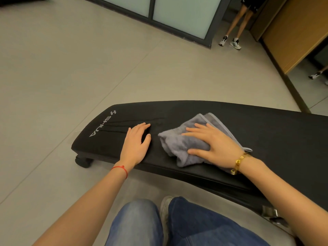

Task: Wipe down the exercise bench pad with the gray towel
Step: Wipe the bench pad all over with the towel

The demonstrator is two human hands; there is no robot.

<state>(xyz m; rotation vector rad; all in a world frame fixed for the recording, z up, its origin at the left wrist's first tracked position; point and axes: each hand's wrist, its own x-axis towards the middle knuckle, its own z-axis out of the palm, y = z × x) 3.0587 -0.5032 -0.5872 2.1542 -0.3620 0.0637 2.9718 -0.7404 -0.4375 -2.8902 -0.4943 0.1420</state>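
A long black exercise bench pad [257, 132] with a grey logo near its left end stretches across the floor in front of me. The gray towel [174, 141] lies bunched on the middle of the pad. My right hand [211, 142] presses flat on the towel, fingers spread over it and pointing left. To the left of the towel, my left hand [137, 144] rests palm down on the bare pad, fingers apart, holding nothing.
A black wheel [83, 161] sits under the pad's left end, and a metal frame part [271, 213] shows at lower right. My knees in jeans [177, 226] are close to the pad's near edge. Another person's legs [236, 29] stand by a frosted glass partition [177, 13].
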